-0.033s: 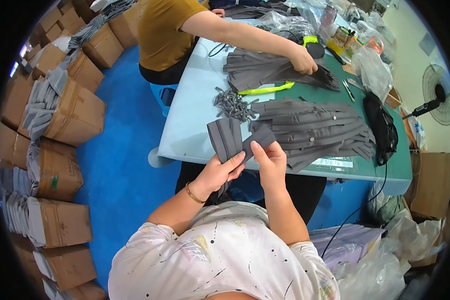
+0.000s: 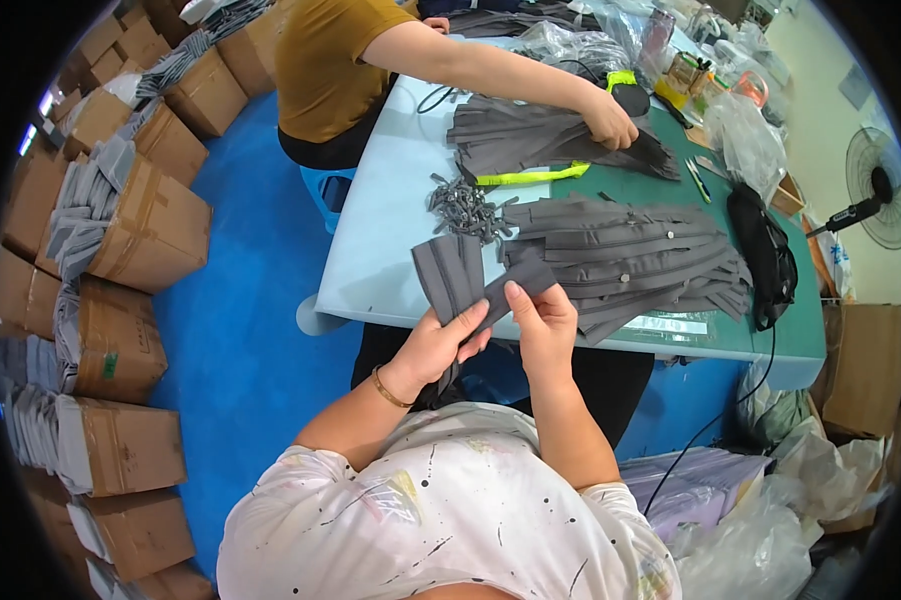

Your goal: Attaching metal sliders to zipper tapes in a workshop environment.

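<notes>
By the near edge of the pale blue and green table (image 2: 365, 275), the bare left hand (image 2: 438, 345) and bare right hand (image 2: 547, 325) pinched flat, dark grey fabric zipper strips (image 2: 450, 275). On the table lay fanned grey zipper tapes (image 2: 635, 262) and a heap of small grey pieces (image 2: 466, 208). Brown cardboard boxes (image 2: 155, 228) stood left of it.

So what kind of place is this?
Probably a small workshop for cloth things: grey strips lie spread on a big worktable, another person reaches over it, and cardboard boxes holding grey, cloth-like pieces stand on the floor.
</notes>
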Available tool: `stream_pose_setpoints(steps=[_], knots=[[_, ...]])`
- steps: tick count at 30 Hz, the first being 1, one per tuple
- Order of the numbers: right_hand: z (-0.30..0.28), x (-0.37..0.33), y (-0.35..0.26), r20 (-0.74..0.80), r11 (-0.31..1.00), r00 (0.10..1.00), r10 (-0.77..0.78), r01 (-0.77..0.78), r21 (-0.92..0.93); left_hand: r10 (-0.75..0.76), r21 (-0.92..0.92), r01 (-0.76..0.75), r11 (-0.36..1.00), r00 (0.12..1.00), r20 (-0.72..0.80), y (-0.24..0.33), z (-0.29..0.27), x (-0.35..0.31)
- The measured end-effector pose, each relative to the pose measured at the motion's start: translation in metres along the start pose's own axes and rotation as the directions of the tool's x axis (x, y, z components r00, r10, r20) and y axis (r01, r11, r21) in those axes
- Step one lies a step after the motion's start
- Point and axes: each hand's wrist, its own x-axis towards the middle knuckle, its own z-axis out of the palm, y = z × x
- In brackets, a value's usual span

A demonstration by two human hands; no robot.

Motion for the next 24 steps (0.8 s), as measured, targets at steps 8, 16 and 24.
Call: stream_pose_setpoints(steps=[8, 16, 24], knots=[[-0.039, 0.015, -0.042, -0.296, 0.932, 0.889, -0.35, 0.299, -0.205, 0.472, 0.152, -0.448, 0.881, 0.814, -0.339, 0.03, -0.03, -0.009], [0.007, -0.001, -0.05, 0.164, 0.745, 0.926, -0.34, 0.372, -0.553, 0.419, 0.666, -0.282, 0.691, 0.906, -0.051, 0.025, 0.027, -0.016], [-0.007, -0.016, -0.052, 0.443, 0.947, 0.896, 0.028, 0.118, -0.3, 0.262, 0.554, -0.303, 0.775, 0.953, 0.155, 0.016, 0.011, -0.015]])
